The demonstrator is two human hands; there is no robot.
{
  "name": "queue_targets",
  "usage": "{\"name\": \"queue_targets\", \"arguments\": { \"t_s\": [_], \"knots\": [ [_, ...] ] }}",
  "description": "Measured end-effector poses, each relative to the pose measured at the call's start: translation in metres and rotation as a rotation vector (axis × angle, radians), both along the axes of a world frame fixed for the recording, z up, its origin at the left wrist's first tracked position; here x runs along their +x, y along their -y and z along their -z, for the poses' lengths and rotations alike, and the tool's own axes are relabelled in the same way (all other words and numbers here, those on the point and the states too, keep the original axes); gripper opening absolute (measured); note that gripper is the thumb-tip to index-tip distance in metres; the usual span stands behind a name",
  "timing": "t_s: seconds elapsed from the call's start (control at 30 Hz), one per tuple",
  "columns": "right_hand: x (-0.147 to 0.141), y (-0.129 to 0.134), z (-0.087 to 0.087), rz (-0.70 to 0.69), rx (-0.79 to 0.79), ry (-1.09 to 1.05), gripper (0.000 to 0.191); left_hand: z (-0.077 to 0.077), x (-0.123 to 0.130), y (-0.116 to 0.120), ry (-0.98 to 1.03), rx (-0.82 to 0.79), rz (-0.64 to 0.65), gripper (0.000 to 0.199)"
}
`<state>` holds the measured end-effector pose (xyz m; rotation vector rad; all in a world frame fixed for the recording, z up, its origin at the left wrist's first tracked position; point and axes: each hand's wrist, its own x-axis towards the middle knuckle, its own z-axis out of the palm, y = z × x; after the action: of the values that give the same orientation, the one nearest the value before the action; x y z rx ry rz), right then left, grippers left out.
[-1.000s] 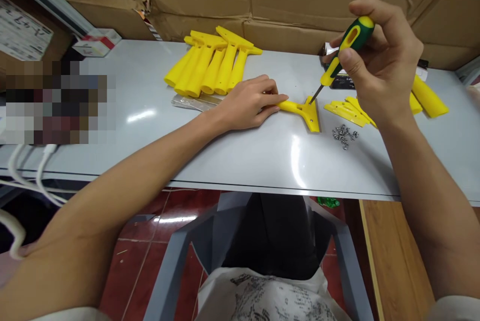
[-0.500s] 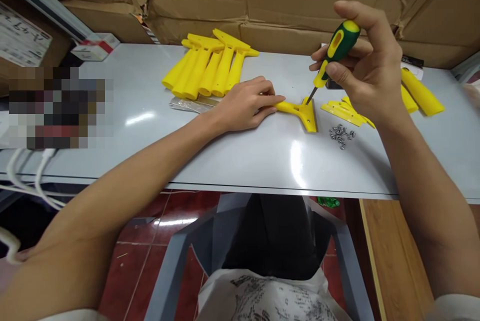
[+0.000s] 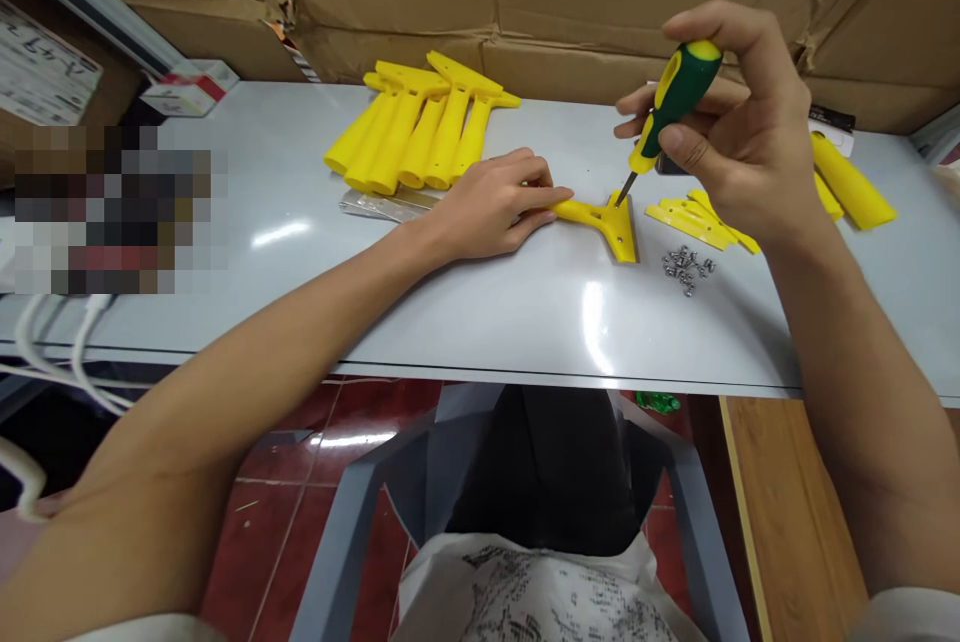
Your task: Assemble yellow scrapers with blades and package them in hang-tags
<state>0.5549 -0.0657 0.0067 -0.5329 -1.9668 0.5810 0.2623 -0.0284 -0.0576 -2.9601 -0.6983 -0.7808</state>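
Note:
My left hand (image 3: 499, 207) grips the handle of a yellow scraper (image 3: 619, 230) that lies flat on the grey-white table. A green and yellow screwdriver (image 3: 682, 92) is held in my right hand (image 3: 750, 127), tilted, its tip at the upper hole of the scraper's head. Right of that head lie small silver screws (image 3: 684, 267) in a loose pile and some flat yellow plates (image 3: 690, 222).
Several yellow scraper handles (image 3: 416, 127) are heaped at the back, beside a clear plastic packet (image 3: 382, 204). More yellow handles (image 3: 855, 182) lie at the right. Cardboard (image 3: 570, 2) stands behind the table (image 3: 450, 322); white cables (image 3: 82, 342) hang at the left.
The screwdriver's handle has turned slightly in my right hand, with its tip still at the same hole. My left hand keeps its hold. The whole view has shifted a little.

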Motion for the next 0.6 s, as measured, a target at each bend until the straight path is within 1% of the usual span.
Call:
{"name": "queue_targets", "arguments": {
  "t_s": [0.07, 0.1, 0.2, 0.23, 0.27, 0.33, 0.47, 0.53, 0.6],
  "knots": [
    [-0.001, -0.002, 0.003, 0.007, 0.031, -0.004, 0.054, 0.0, 0.0, 0.0, 0.0, 0.018, 0.005, 0.037],
    [-0.002, -0.004, 0.006, 0.041, 0.056, -0.018, 0.054, 0.0, 0.0, 0.0, 0.003, 0.023, 0.008, 0.037],
    [-0.003, -0.009, 0.013, 0.209, 0.144, -0.097, 0.054, 0.001, 0.0, -0.001, 0.018, 0.014, 0.011, 0.036],
    [-0.003, -0.01, 0.013, 0.252, 0.159, -0.108, 0.054, 0.001, 0.0, -0.001, 0.02, 0.008, 0.009, 0.036],
    [-0.002, -0.009, 0.013, 0.266, 0.159, -0.1, 0.055, 0.001, 0.0, -0.001, 0.019, 0.005, 0.006, 0.036],
    [-0.001, -0.007, 0.009, 0.205, 0.114, -0.065, 0.056, 0.001, 0.0, -0.001, 0.014, 0.006, -0.002, 0.036],
    [-0.001, 0.002, -0.001, -0.018, -0.07, -0.051, 0.052, 0.0, 0.001, 0.001, 0.011, 0.019, -0.014, 0.036],
    [-0.004, 0.004, -0.001, -0.031, -0.091, -0.062, 0.05, 0.0, 0.001, 0.002, 0.007, 0.022, -0.018, 0.036],
    [-0.009, 0.003, 0.003, 0.053, -0.054, -0.094, 0.047, 0.0, 0.001, 0.003, 0.008, 0.023, -0.021, 0.036]
  ]
}}
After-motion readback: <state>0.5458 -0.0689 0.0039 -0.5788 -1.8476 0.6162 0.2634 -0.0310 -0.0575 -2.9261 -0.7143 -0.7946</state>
